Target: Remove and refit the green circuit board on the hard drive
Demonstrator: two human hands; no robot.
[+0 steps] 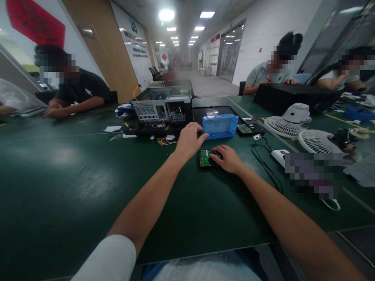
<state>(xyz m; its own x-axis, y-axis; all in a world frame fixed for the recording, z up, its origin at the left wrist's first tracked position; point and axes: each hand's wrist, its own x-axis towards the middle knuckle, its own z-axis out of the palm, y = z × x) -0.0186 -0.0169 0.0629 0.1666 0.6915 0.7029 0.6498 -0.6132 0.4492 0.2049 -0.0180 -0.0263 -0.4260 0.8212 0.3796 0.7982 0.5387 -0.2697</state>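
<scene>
My left hand (190, 139) reaches forward over the green table (73, 183), its fingers curled and its fingertips touching the left edge of a blue plastic bin (220, 125). My right hand (227, 158) lies palm down on a hard drive (205, 158) with a green circuit board on top, fingers pressed onto its right part. Just behind my left hand stands an opened computer case (164, 109).
Another circuit board (245, 128) lies right of the bin. Two white fans (288, 121) and a black cable (265, 164) sit on the right. A dark box (290, 99) stands at the back right. Three other people sit around the table. Paper scraps (113, 128) lie left.
</scene>
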